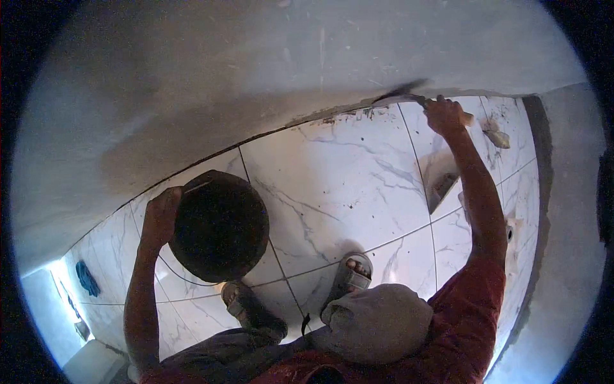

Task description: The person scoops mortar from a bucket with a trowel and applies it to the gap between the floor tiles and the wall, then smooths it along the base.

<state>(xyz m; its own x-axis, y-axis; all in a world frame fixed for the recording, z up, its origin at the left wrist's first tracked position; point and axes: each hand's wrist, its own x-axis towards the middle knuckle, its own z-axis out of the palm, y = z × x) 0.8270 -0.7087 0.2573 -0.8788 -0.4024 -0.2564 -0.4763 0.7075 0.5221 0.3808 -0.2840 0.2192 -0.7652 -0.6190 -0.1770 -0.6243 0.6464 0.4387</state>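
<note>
Fingers of your right hand (446,115) wrap tightly around a trowel (401,93), its blade at the foot of the far plastered wall (256,64). Your left hand (160,214) grips a dark round pan (220,224), near left.

Hanging tilted at 8 o'clock: rnd dark pan (220,224). Pressing into wall/floor joint (332,116) at 1 o'clock: thin dark trowel (400,95).

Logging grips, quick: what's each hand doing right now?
Left hand: closed on the rim of the dark pan.
Right hand: closed on a trowel.
</note>
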